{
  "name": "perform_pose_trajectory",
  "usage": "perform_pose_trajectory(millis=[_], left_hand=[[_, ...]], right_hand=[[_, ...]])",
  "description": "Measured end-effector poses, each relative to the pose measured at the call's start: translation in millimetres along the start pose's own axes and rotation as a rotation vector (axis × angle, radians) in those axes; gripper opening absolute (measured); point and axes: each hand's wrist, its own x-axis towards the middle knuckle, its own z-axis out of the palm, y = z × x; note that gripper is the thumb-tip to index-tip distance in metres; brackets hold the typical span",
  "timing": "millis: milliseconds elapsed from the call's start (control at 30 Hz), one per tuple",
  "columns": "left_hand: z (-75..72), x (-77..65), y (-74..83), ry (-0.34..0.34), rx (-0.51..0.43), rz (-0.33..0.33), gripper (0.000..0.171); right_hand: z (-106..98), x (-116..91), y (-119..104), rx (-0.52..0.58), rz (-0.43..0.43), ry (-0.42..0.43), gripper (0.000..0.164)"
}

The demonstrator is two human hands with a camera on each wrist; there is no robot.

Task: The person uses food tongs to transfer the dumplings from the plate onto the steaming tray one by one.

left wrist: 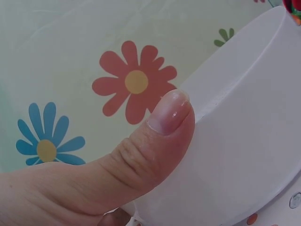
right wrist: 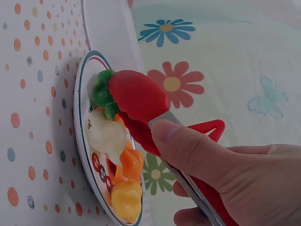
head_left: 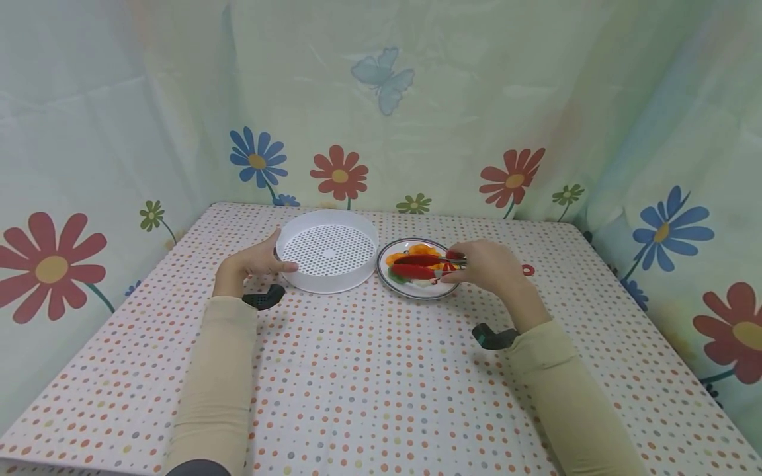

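At the left, my left hand (head_left: 260, 256) holds the side of a white round sieve (head_left: 329, 248) with a perforated bottom. The left wrist view has the thumb (left wrist: 164, 125) lying along the outer wall, its other fingers mostly hidden. My right hand (head_left: 488, 266) grips red-headed tongs (right wrist: 138, 96) with metal arms, thumb on top. The two tong heads are over a patterned plate (right wrist: 81, 122), right at a green pepper-like piece (right wrist: 104, 92). Beside it on the plate are a white piece (right wrist: 107, 139), orange pieces (right wrist: 131, 165) and a yellow piece (right wrist: 127, 202).
Sieve and plate stand side by side toward the back of a table (head_left: 357, 383) with a dotted cloth. A flowered backdrop (head_left: 417, 158) rises behind and at both sides. Dark wrist devices (head_left: 494, 337) sit below both hands.
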Motion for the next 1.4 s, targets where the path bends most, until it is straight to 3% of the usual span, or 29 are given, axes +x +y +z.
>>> perform_pose_trajectory(millis=[400,633,800,900,1133,1400], left_hand=[[-7.0,-2.6,-6.7,0.003,-0.008,-0.006,0.119],[-8.0,3.3,-8.0,-0.001,-0.009,0.032,0.118],[-0.7,4.3,-11.1,-0.010,-0.069,0.019,0.119],[3.1,5.7,-9.8,-0.007,-0.059,0.019,0.119],[0.7,6.7,-2.5,0.017,-0.022,0.026,0.118],[-3.8,5.8,-3.8,0.017,-0.001,-0.002,0.117]], right_hand=[[-9,9,-11,0.083,0.050,0.068,0.078],[1,35,-69,0.119,0.020,0.117,0.069],[20,63,-122,0.134,-0.075,0.097,0.061],[28,75,-142,0.108,-0.087,0.085,0.059],[30,93,-165,0.119,-0.072,0.085,0.054],[33,97,-180,0.106,-0.099,0.085,0.054]])
